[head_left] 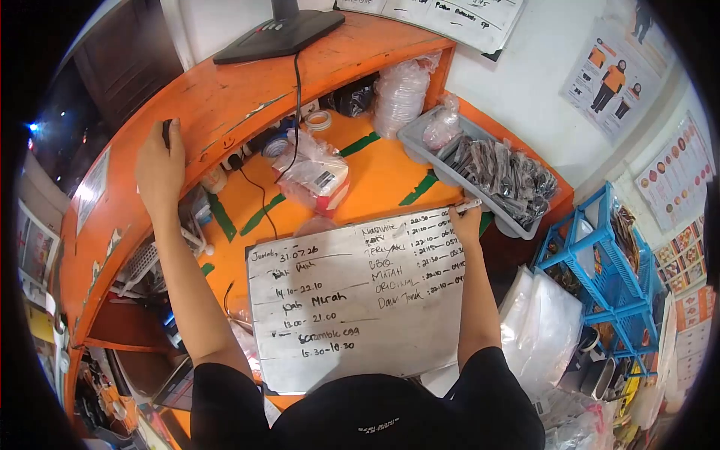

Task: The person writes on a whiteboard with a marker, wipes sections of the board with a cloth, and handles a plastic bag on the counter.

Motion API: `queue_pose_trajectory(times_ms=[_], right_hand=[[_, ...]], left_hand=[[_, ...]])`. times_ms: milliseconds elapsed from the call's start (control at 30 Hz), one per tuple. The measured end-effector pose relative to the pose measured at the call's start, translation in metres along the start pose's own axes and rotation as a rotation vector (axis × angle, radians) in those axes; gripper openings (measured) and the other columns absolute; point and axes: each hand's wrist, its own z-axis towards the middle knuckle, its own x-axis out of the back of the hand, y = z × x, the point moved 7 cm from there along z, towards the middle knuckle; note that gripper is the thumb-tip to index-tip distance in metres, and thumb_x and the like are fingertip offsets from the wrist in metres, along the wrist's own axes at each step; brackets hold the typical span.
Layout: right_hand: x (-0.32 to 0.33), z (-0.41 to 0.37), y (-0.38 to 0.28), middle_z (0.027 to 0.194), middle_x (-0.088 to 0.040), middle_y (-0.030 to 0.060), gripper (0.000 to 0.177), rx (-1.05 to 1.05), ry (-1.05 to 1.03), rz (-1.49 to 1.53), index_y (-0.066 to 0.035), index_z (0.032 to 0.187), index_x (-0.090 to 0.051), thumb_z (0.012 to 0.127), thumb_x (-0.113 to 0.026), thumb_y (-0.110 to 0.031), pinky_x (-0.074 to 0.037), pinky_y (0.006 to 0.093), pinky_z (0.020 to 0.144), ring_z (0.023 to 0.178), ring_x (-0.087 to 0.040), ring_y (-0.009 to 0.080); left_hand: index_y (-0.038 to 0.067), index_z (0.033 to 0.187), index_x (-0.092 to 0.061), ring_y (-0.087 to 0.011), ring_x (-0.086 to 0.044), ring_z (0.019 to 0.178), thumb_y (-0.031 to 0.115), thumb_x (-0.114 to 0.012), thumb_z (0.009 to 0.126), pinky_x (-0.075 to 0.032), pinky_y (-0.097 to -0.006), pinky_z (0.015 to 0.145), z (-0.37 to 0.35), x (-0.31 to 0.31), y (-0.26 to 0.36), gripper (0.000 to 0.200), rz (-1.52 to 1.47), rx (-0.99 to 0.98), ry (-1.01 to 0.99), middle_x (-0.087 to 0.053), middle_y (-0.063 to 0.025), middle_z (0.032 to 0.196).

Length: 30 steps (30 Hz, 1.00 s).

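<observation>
A whiteboard [352, 360] with handwritten names, times and a date leans in front of my body over the orange desk. My right hand [466, 225] is at its upper right corner, fingers closed around a white marker [470, 204]. Up at the left, my left hand [161, 169] rests on the raised orange counter [225, 97]. Its fingers are closed on a small dark object [166, 133], whose kind I cannot make out. A plastic-wrapped red and white packet [319, 180] sits on the desk behind the board.
A grey tray [499, 199] of wrapped black cutlery stands at the back right, near stacked plastic containers [400, 97]. Blue shelf baskets [600, 277] and clear plastic bags [540, 322] are at the right. A monitor stand [281, 34] is on the counter; its cable hangs down.
</observation>
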Motion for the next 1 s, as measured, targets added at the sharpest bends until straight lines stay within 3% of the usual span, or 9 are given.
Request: queue_pose_trajectory(times_ms=[100,200,333,400,733,800,867,933,1000], right_hand=[[0.005,-0.001,-0.007,0.067,-0.054,0.0131,0.015,0.090,0.026,-0.047,0.001,0.073,-0.055,0.068,-0.066,-0.008,-0.043,0.0357,0.063,0.066,-0.054,0.0259],[0.006,0.002,0.003,0.068,-0.054,0.0124,0.015,0.052,0.096,0.035,0.002,0.074,-0.055,0.070,-0.066,-0.007,-0.043,0.0330,0.062,0.067,-0.055,0.0231],[0.002,0.001,0.013,0.070,-0.055,0.0122,0.015,-0.047,0.040,0.063,0.003,0.078,-0.056,0.071,-0.066,-0.006,-0.043,0.0313,0.063,0.068,-0.056,0.0209],[0.000,0.001,0.012,0.064,-0.055,0.0127,0.016,-0.042,0.027,0.037,0.000,0.073,-0.057,0.069,-0.067,-0.011,-0.042,0.0411,0.069,0.071,-0.053,0.0308],[0.007,0.001,0.004,0.065,-0.058,0.0155,0.013,0.012,0.071,-0.019,0.001,0.071,-0.057,0.066,-0.066,-0.008,-0.042,0.0443,0.072,0.070,-0.055,0.0359],[0.007,0.003,0.009,0.066,-0.057,0.0155,0.018,0.037,0.070,-0.091,0.003,0.076,-0.057,0.066,-0.067,-0.008,-0.045,0.0374,0.062,0.065,-0.059,0.0302],[0.006,0.005,0.013,0.065,-0.057,0.0158,0.017,0.069,0.072,-0.112,0.003,0.076,-0.057,0.067,-0.067,-0.007,-0.045,0.0371,0.060,0.063,-0.060,0.0302],[0.006,0.006,0.008,0.064,-0.058,0.0161,0.017,0.100,0.074,-0.136,0.003,0.077,-0.057,0.068,-0.066,-0.007,-0.046,0.0368,0.059,0.062,-0.060,0.0302],[0.006,0.007,0.008,0.064,-0.057,0.0127,0.017,0.025,0.028,-0.043,0.003,0.077,-0.056,0.070,-0.067,-0.008,-0.044,0.0347,0.056,0.058,-0.057,0.0240]], left_hand=[[0.000,0.099,-0.058,-0.0387,-0.059,0.086,0.039,-0.041,0.094,-0.045,-0.0445,0.073,0.000,-0.001,-0.001,0.043,-0.008,-0.006,-0.001,-0.062,-0.0228,0.089],[-0.001,0.099,-0.058,-0.0388,-0.059,0.086,0.039,-0.041,0.094,-0.045,-0.0445,0.073,0.000,0.000,0.000,0.043,0.002,0.005,0.002,-0.062,-0.0228,0.089],[-0.001,0.099,-0.058,-0.0392,-0.059,0.086,0.039,-0.041,0.094,-0.045,-0.0447,0.074,-0.001,0.002,0.002,0.044,0.019,0.022,-0.007,-0.062,-0.0234,0.090],[-0.001,0.099,-0.058,-0.0393,-0.059,0.087,0.039,-0.041,0.094,-0.045,-0.0448,0.074,-0.001,0.001,0.001,0.044,0.003,0.018,0.000,-0.062,-0.0235,0.090],[0.000,0.099,-0.058,-0.0394,-0.059,0.087,0.038,-0.042,0.094,-0.045,-0.0443,0.073,0.000,0.000,0.000,0.042,-0.025,0.015,-0.004,-0.062,-0.0231,0.090],[0.000,0.099,-0.058,-0.0393,-0.059,0.087,0.038,-0.042,0.094,-0.045,-0.0445,0.073,-0.001,-0.001,-0.001,0.042,-0.030,0.004,0.001,-0.062,-0.0230,0.091],[0.000,0.099,-0.058,-0.0393,-0.059,0.087,0.038,-0.042,0.094,-0.045,-0.0446,0.073,0.001,0.002,0.001,0.042,-0.035,-0.009,0.011,-0.062,-0.0229,0.091],[-0.001,0.113,-0.057,-0.0382,-0.058,0.099,0.039,-0.042,0.094,-0.044,-0.0429,0.083,0.002,-0.004,-0.002,0.047,-0.017,0.095,-0.165,-0.061,-0.0239,0.104],[0.000,0.106,-0.057,-0.0385,-0.059,0.093,0.039,-0.042,0.094,-0.044,-0.0445,0.078,0.001,-0.005,-0.004,0.043,-0.027,0.045,-0.081,-0.062,-0.0237,0.097]])
